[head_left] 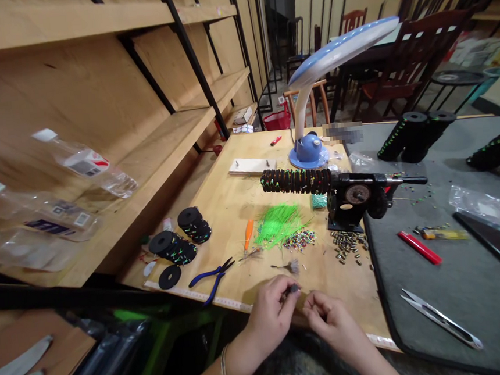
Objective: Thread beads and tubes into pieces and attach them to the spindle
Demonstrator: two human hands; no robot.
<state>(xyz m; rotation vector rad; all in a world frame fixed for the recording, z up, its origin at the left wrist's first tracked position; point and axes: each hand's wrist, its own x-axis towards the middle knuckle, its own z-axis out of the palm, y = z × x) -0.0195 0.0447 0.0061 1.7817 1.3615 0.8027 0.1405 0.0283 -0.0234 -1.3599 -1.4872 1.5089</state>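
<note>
The left hand has its thumb and forefinger clenched on a small, dark grey piece, which sits at the fingertips, above the near edge of the pale wooden table; the right hand, at three o'clock from it and just apart, has its fingers curled and the thumb brought to the forefinger, but I cannot tell whether anything is pinched there.

At twelve o'clock from the hands, nearest first, lie a grey, fan-shaped tuft of bristles, a heap of tiny multicoloured beads and a pile of bright green, thin strands; at eleven o'clock lies an orange-handled tool; at ten o'clock are blue-handled metal pliers, jaws parted, and beyond them a flat, round black disc with a central hole.

At one o'clock stands a black metal geared device bearing a row of black discs; between one and two o'clock lie scattered small brass-and-dark cylinders; at three o'clock, silver metal snips rest on the dark grey mat.
</note>
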